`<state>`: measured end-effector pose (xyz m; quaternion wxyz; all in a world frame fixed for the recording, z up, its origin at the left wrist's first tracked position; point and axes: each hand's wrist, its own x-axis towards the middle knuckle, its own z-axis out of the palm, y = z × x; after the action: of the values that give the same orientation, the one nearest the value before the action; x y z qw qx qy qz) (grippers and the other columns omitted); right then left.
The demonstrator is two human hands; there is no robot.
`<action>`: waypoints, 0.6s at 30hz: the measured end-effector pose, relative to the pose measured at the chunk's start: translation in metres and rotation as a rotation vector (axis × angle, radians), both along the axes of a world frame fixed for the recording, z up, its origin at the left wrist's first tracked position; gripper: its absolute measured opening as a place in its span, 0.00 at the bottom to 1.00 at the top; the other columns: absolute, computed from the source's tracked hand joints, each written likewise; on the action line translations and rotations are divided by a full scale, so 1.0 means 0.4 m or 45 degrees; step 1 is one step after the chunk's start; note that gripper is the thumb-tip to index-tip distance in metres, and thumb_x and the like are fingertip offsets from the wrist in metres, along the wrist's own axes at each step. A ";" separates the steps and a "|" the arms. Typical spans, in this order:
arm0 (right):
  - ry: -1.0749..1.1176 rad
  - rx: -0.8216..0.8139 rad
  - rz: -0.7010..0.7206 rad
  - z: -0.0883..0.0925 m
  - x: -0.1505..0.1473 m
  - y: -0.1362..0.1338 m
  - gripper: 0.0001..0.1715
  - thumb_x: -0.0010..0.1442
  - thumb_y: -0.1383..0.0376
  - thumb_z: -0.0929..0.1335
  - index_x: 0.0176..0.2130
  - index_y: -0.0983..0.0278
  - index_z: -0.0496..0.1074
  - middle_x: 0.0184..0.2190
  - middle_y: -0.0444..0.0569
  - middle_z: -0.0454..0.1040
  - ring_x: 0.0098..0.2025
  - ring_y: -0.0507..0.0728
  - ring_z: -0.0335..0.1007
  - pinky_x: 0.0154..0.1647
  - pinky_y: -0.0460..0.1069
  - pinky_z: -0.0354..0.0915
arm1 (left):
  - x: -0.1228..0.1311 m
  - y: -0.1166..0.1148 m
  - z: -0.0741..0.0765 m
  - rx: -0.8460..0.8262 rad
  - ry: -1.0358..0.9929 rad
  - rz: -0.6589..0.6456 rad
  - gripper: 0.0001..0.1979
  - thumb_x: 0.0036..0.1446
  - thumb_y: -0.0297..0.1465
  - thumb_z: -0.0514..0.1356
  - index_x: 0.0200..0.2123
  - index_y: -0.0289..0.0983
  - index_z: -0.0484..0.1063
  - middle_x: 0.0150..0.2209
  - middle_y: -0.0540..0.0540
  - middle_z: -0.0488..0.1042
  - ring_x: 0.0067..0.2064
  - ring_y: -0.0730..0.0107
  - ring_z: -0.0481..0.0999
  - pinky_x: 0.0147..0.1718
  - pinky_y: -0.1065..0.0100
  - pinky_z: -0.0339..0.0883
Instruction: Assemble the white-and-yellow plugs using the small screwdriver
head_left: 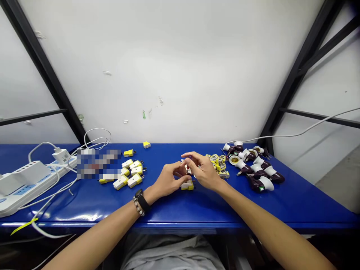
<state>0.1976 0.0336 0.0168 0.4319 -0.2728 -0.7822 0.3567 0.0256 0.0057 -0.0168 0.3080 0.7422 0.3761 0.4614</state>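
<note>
My left hand (170, 177) and my right hand (204, 170) meet above the middle of the blue table (174, 204). Between their fingertips is a small white and dark-red piece (188, 171), mostly hidden by the fingers; its exact kind cannot be made out. Both hands are closed around it, thumbs and fingers bent inward. Just below, a yellow-and-white plug adapter (186, 185) lies on the table, partly covered by my left thumb. Beyond my right hand is a pile of yellow-and-white adapters (219, 164), partly hidden behind it.
Several yellow-and-white plug adapters (135, 180) lie left of my hands. Dark-red and white lamp holders (260, 172) are heaped at the right. A white power strip (17, 197) with cables stands at the far left. Black frame posts (289, 82) flank the white back wall (185, 75).
</note>
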 end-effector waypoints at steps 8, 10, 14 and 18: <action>-0.022 -0.028 0.093 0.006 0.002 -0.002 0.23 0.69 0.55 0.63 0.58 0.63 0.67 0.40 0.49 0.74 0.31 0.51 0.69 0.31 0.47 0.67 | 0.002 0.001 -0.003 0.049 0.060 0.078 0.09 0.58 0.35 0.65 0.33 0.34 0.78 0.31 0.46 0.81 0.32 0.67 0.78 0.35 0.68 0.73; -0.046 -0.032 0.051 0.007 0.003 -0.001 0.19 0.69 0.55 0.63 0.52 0.64 0.70 0.37 0.48 0.75 0.32 0.52 0.70 0.33 0.48 0.67 | 0.001 0.003 -0.004 0.068 0.077 0.105 0.11 0.54 0.36 0.68 0.35 0.34 0.77 0.32 0.46 0.80 0.33 0.67 0.78 0.34 0.69 0.72; -0.044 -0.092 0.072 0.010 0.006 0.000 0.17 0.69 0.55 0.62 0.46 0.64 0.72 0.36 0.49 0.76 0.30 0.52 0.69 0.31 0.47 0.66 | -0.004 0.003 0.000 0.095 0.129 -0.020 0.08 0.62 0.32 0.61 0.40 0.35 0.79 0.38 0.45 0.82 0.39 0.67 0.79 0.39 0.69 0.72; -0.018 -0.092 0.089 0.016 0.005 -0.003 0.19 0.67 0.54 0.65 0.51 0.63 0.70 0.41 0.49 0.77 0.28 0.50 0.68 0.29 0.46 0.65 | -0.002 0.004 0.000 0.088 0.143 0.085 0.08 0.58 0.34 0.65 0.30 0.35 0.79 0.29 0.48 0.81 0.32 0.69 0.77 0.35 0.69 0.69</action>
<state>0.1995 0.0323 0.0232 0.4036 -0.2633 -0.7809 0.3976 0.0246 0.0073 -0.0167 0.2449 0.7642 0.4011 0.4417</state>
